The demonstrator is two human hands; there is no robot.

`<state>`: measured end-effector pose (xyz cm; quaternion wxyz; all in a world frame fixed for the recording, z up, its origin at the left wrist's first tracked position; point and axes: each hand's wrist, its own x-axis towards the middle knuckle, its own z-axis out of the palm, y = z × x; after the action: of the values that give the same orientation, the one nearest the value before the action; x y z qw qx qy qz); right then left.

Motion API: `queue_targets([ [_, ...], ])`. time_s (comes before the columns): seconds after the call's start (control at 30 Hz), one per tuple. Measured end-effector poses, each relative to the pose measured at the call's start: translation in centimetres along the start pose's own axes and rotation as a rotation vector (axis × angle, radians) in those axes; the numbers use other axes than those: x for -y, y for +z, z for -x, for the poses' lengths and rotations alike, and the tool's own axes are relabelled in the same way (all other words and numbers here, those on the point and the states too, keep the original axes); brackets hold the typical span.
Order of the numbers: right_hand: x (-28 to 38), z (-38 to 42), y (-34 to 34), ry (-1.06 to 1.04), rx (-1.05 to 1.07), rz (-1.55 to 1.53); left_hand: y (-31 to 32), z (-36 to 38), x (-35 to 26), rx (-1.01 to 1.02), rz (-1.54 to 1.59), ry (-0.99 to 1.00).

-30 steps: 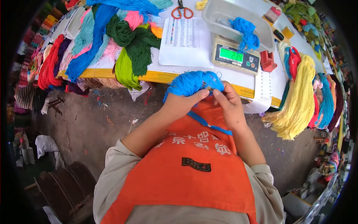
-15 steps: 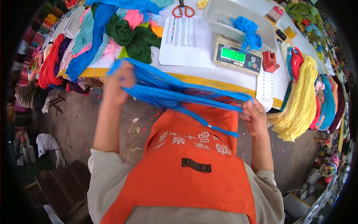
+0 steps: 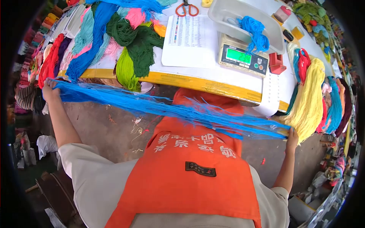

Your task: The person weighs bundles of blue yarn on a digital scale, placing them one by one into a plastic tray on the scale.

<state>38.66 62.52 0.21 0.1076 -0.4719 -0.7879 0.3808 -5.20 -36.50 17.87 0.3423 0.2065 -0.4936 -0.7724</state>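
Note:
A long skein of bright blue yarn (image 3: 167, 108) stretches across my front, between the table edge and my orange apron. My left hand (image 3: 51, 91) is closed around its left end, far out to the side. At the other end, my right hand (image 3: 292, 138) grips the yarn close to a hanging yellow skein (image 3: 310, 98). Loose strands fan out along the middle. Ahead on the table, a digital scale (image 3: 243, 57) with a lit green display carries a clear plastic tub (image 3: 220, 13). A small bundle of blue yarn (image 3: 254, 32) hangs over the tub's rim.
Red-handled scissors (image 3: 186, 9) and a printed sheet (image 3: 186, 38) lie on the table (image 3: 152, 68). Dark green skeins (image 3: 140, 49), a lime skein (image 3: 127, 70) and other yarn cover its left side. A red block-like object (image 3: 276, 63) stands beside the scale.
My hands have moved widely apart, left hand to the left and right hand to the right. The blue skein, looped and slack before, is now drawn out long, uncovering the lime skein.

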Motion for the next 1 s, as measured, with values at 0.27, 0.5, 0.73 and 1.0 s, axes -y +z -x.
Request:
queue_targets([
  [0.27,5.7,4.3,-0.1,-0.131,0.153,0.274,-1.8,-2.3,2.8,0.275,0.256,-0.281],
  [0.5,27.4,13.0,-1.7,-0.461,0.529,-0.499,11.7,19.7,8.9,0.464,0.169,-0.281],
  [0.73,44.0,12.4,-6.3,-1.010,0.478,-0.944,17.2,32.9,18.0,0.552,-0.336,-0.315],
  [1.0,62.1,8.0,-8.7,-1.421,0.229,-0.958,16.1,33.9,23.6,0.817,-0.638,0.470],
])
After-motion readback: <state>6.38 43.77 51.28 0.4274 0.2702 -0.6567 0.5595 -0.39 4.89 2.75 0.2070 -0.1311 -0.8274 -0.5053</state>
